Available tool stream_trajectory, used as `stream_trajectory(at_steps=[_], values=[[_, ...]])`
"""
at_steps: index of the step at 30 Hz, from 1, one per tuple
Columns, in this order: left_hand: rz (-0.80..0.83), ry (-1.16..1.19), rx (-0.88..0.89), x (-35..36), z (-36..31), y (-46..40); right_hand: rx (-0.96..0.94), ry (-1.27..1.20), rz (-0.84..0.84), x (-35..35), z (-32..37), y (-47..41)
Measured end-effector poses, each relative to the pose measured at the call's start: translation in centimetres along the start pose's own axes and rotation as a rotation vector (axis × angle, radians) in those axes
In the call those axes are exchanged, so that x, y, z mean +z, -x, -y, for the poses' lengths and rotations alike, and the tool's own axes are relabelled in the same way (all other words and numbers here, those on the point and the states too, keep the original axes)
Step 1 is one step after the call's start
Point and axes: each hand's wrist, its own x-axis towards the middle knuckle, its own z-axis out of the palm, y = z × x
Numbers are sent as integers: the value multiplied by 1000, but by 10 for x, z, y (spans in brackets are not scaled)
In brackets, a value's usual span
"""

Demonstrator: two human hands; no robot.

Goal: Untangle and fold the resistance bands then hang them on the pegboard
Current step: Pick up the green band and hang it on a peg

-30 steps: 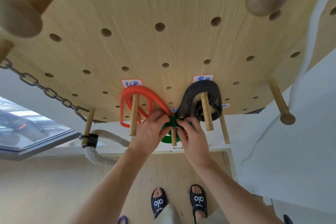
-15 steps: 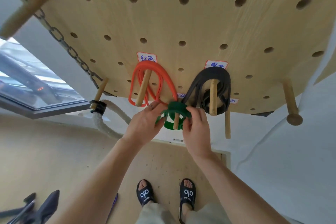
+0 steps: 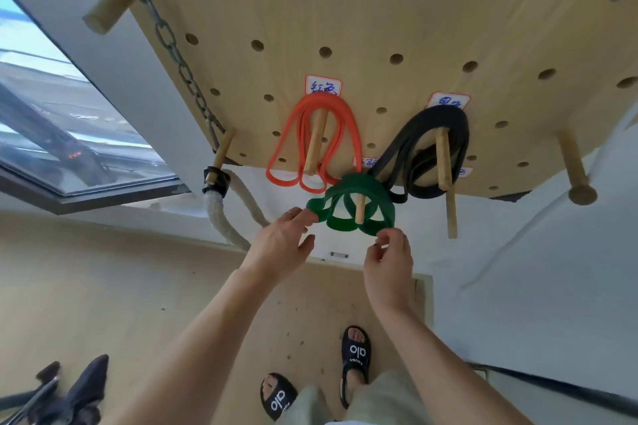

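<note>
Head view: three folded bands hang on the pale wooden pegboard [image 3: 397,21]. The folded orange rubber resistance band [image 3: 312,145] loops over the left wooden peg and the folded black rubber resistance band [image 3: 426,148] over the right one. The folded green rubber resistance band [image 3: 348,203] sits on the short lower wooden peg [image 3: 359,210] between them. Judged from this, hanging looks nearly complete — only release or a final tidy remains.

The green band's loops drape downward from the peg, its long axis running roughly vertically along the board.

The left hand [image 3: 279,245] is relaxed, fingertips touching the band's left loop. The right hand [image 3: 388,262] has loosely curled fingers just beneath the band's lower edge — contact cannot be confirmed.
</note>
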Motion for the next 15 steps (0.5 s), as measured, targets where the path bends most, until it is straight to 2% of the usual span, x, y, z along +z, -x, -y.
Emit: stream_trajectory(at_steps=[7, 15], values=[[182, -69, -14, 14, 3, 10, 60, 22, 2, 3, 0, 9], [137, -80, -36, 6, -4, -15, 51, 27, -74, -2, 10, -25]])
